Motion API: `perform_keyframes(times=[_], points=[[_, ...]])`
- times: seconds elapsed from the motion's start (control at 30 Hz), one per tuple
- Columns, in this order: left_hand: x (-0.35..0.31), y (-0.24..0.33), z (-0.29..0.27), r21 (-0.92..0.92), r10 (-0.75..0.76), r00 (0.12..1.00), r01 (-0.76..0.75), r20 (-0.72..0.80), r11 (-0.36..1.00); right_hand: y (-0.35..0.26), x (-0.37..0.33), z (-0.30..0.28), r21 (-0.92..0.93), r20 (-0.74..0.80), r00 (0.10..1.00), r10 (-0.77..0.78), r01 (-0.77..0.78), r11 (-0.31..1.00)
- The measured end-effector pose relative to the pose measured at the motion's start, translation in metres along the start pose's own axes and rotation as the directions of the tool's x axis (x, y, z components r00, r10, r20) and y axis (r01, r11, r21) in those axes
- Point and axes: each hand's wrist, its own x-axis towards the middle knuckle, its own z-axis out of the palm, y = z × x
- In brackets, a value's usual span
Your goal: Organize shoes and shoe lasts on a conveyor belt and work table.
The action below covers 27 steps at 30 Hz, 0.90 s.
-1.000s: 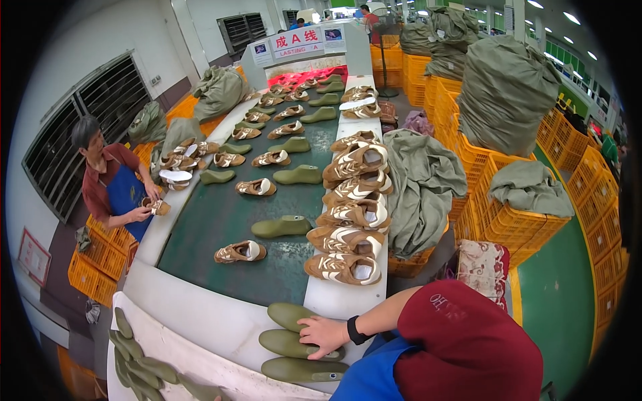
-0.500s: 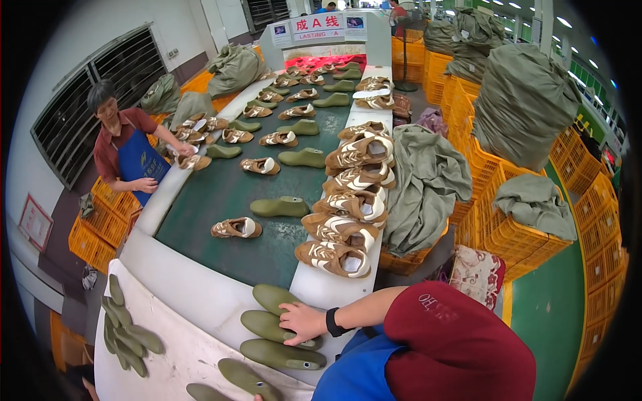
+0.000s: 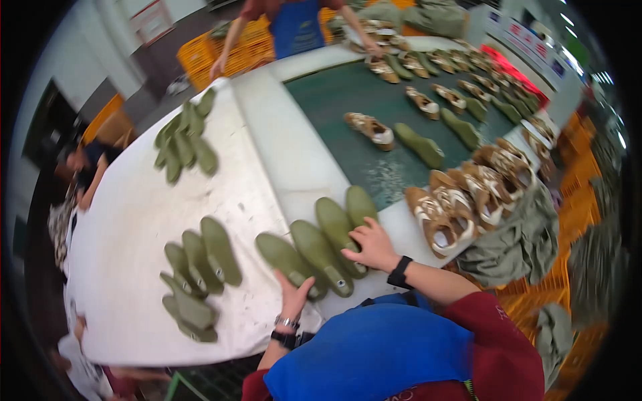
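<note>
Four green shoe lasts point(image 3: 313, 250) lie side by side, slanting across the white cloth's edge and the white table rim. At the left end of this row, my left hand point(image 3: 292, 297) grips the near end of the outermost last, thumb and fingers apart around it. My right hand point(image 3: 376, 248) is curled over the lasts at the row's right side, its fingertips on their tops. Left of my hands, several more green lasts point(image 3: 190, 267) lie grouped on the white cloth point(image 3: 144, 234). Another cluster of lasts point(image 3: 186, 144) rests farther back.
Brown and white sneakers point(image 3: 445, 214) line the table's right border. More sneakers and lasts stand on the green conveyor belt point(image 3: 334, 107). A co-worker in a blue apron point(image 3: 297, 30) stands across the table; other people are at the left. Orange crates point(image 3: 575, 180) stand to the right.
The view has swung left, showing more of the cloth. My left hand, barely visible before, is now at the row's left end. My right hand stays on the lasts.
</note>
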Motion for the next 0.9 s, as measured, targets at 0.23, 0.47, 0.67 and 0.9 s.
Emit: perform_keyframes(times=[0.23, 0.47, 0.67, 0.9], points=[[0.031, 0.003, -0.044, 0.259, 0.143, 0.989, -0.145, 0.024, 0.955, -0.008, 0.004, -0.002, -0.018, -0.026, 1.0, -0.003, 0.002, 1.0], [0.071, 0.03, -0.18, 0.856, 0.52, 0.703, 0.26, -0.486, 0.447, -0.013, 0.003, 0.002, -0.03, -0.023, 1.0, -0.02, 0.02, 0.999], [0.075, 0.074, -0.19, 0.699, 0.18, 0.725, 0.518, -0.665, 0.493, -0.006, 0.002, 0.003, -0.052, -0.03, 0.999, -0.017, 0.015, 0.999], [0.07, 0.044, -0.228, 0.751, 0.234, 0.806, 0.342, -0.544, 0.565, -0.01, 0.006, 0.003, -0.047, -0.036, 0.999, -0.035, 0.033, 0.998]])
